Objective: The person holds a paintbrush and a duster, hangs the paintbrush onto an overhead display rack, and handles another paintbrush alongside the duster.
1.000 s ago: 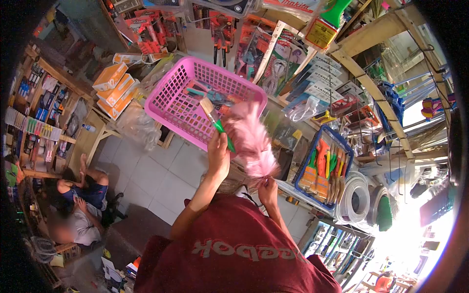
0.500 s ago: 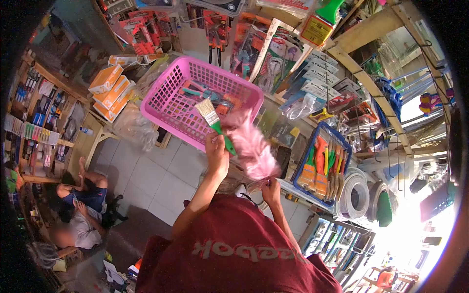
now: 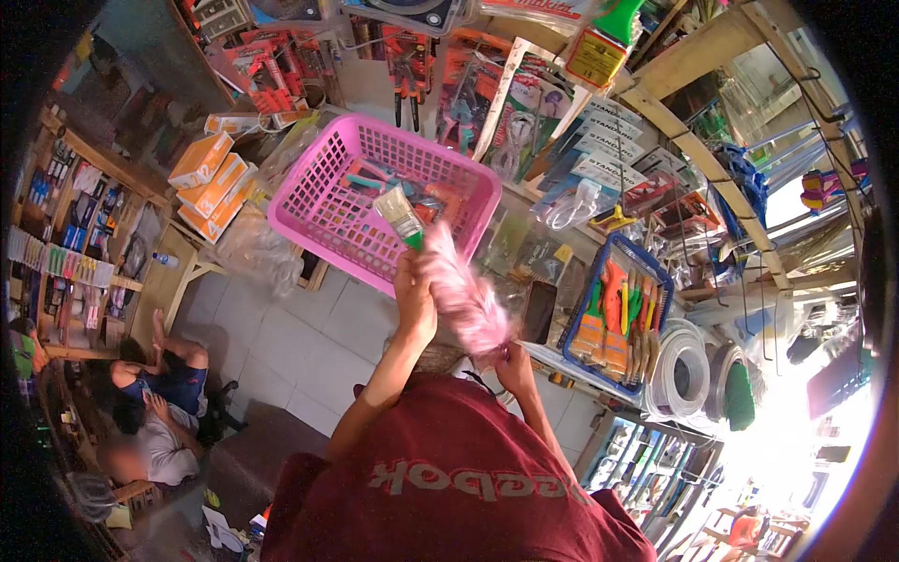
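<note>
My left hand [image 3: 415,295] is closed on a paintbrush [image 3: 401,215] with a green handle and pale bristles, which point up over the front of a pink basket [image 3: 323,234]. A fluffy pink duster [image 3: 465,300], blurred by motion, lies across the brush handle beside my left fingers. Its lower end is in my right hand [image 3: 513,367], closed round it. Inside the basket are tools [image 3: 375,178] with teal handles and some orange-red items.
Right of the duster, a blue basket [image 3: 574,318] holds more brushes. Coiled hoses [image 3: 681,375] stand beside it. Orange boxes [image 3: 206,187] are left of the pink basket. A seated person [image 3: 169,450] is at the lower left. Packaged tools hang above.
The duster has swung down and left, from beside the brush to over its green handle. My right hand has shifted slightly left. The brush remains in my left hand.
</note>
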`<control>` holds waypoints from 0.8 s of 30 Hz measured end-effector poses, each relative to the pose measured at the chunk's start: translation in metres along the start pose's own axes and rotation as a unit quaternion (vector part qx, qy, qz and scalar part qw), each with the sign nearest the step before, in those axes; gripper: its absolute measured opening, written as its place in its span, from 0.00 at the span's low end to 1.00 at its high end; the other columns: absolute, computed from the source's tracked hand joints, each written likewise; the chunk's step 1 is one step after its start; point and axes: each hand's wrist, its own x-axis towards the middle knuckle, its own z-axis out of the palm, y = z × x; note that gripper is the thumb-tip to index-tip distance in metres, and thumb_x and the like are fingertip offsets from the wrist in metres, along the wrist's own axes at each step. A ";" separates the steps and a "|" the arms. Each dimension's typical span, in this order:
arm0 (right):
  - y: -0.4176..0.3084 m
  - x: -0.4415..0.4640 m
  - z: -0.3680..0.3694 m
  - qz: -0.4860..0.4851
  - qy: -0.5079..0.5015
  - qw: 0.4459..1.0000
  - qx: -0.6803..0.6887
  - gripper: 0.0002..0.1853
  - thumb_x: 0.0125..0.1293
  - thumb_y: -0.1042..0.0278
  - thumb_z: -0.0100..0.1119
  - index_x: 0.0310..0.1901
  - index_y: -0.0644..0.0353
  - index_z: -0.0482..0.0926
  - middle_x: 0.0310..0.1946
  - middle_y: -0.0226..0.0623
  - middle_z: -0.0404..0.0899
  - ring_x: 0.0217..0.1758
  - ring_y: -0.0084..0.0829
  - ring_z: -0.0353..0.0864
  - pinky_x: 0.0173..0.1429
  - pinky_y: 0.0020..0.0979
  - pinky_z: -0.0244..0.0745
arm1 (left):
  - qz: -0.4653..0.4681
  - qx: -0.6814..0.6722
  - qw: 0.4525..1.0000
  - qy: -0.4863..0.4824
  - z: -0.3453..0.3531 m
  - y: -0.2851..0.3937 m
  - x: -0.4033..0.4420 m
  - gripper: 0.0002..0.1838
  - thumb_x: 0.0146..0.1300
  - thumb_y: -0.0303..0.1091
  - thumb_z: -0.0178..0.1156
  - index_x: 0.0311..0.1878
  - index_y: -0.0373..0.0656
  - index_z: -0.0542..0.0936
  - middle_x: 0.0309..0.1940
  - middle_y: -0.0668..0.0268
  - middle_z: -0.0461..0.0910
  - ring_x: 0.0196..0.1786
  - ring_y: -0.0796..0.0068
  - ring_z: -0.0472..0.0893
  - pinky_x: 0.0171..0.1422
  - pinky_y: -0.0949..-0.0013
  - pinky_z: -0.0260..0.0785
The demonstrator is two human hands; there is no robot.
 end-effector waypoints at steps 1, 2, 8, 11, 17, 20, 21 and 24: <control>0.010 0.001 0.006 0.008 0.033 0.999 0.042 0.09 0.54 0.72 0.51 0.25 0.72 0.72 0.16 0.45 0.71 0.21 0.31 0.71 0.27 0.37 0.64 | -0.060 -0.027 0.998 -0.006 -0.001 0.005 -0.001 0.15 0.67 0.43 0.57 0.47 0.44 0.69 0.35 0.75 0.71 0.36 0.88 0.69 0.41 0.79 0.64; 0.019 0.002 0.009 0.038 0.046 0.997 0.051 0.08 0.54 0.73 0.51 0.26 0.72 0.72 0.16 0.45 0.71 0.21 0.31 0.71 0.27 0.37 0.64 | -0.066 -0.023 0.998 -0.001 0.002 0.008 -0.001 0.15 0.66 0.43 0.57 0.48 0.44 0.69 0.36 0.74 0.71 0.36 0.87 0.69 0.41 0.78 0.64; -0.010 0.000 -0.009 0.091 -0.045 0.995 -0.008 0.12 0.53 0.69 0.55 0.37 0.66 0.77 0.25 0.51 0.77 0.30 0.43 0.79 0.37 0.38 0.71 | -0.024 -0.018 1.000 -0.007 -0.002 -0.007 0.002 0.15 0.66 0.42 0.58 0.49 0.45 0.69 0.36 0.74 0.70 0.37 0.87 0.68 0.39 0.78 0.64; -0.007 0.002 -0.006 0.115 0.035 0.992 0.032 0.08 0.50 0.72 0.52 0.29 0.68 0.74 0.21 0.48 0.76 0.25 0.38 0.73 0.33 0.37 0.68 | -0.062 -0.014 0.998 0.006 0.005 0.005 0.000 0.12 0.67 0.40 0.56 0.46 0.44 0.70 0.32 0.75 0.69 0.31 0.87 0.68 0.33 0.80 0.63; 0.013 -0.005 0.005 0.017 0.068 0.997 -0.022 0.07 0.50 0.74 0.51 0.27 0.69 0.74 0.20 0.50 0.74 0.23 0.38 0.73 0.30 0.36 0.66 | -0.081 -0.016 0.997 -0.001 0.007 0.006 -0.003 0.08 0.68 0.38 0.55 0.43 0.44 0.72 0.29 0.76 0.69 0.28 0.87 0.66 0.31 0.81 0.62; -0.014 0.002 -0.012 0.173 0.028 0.984 0.035 0.08 0.52 0.74 0.56 0.34 0.66 0.77 0.29 0.52 0.79 0.32 0.38 0.77 0.39 0.36 0.72 | -0.076 -0.007 0.997 -0.001 0.005 0.004 0.000 0.08 0.68 0.37 0.55 0.43 0.44 0.72 0.29 0.76 0.70 0.27 0.89 0.65 0.32 0.81 0.62; -0.005 0.001 -0.008 0.211 0.039 0.977 0.011 0.09 0.52 0.74 0.54 0.35 0.65 0.78 0.32 0.51 0.79 0.34 0.38 0.78 0.40 0.38 0.71 | -0.070 -0.013 0.997 -0.002 0.009 0.008 -0.001 0.08 0.68 0.37 0.55 0.43 0.44 0.72 0.29 0.76 0.70 0.27 0.89 0.65 0.31 0.81 0.62; 0.043 -0.001 0.020 -0.112 0.145 0.983 0.008 0.09 0.51 0.71 0.55 0.34 0.65 0.78 0.29 0.51 0.78 0.32 0.41 0.78 0.40 0.39 0.71 | -0.061 0.013 0.998 -0.010 0.004 0.002 0.000 0.08 0.68 0.38 0.55 0.42 0.45 0.71 0.29 0.76 0.70 0.28 0.89 0.66 0.31 0.81 0.62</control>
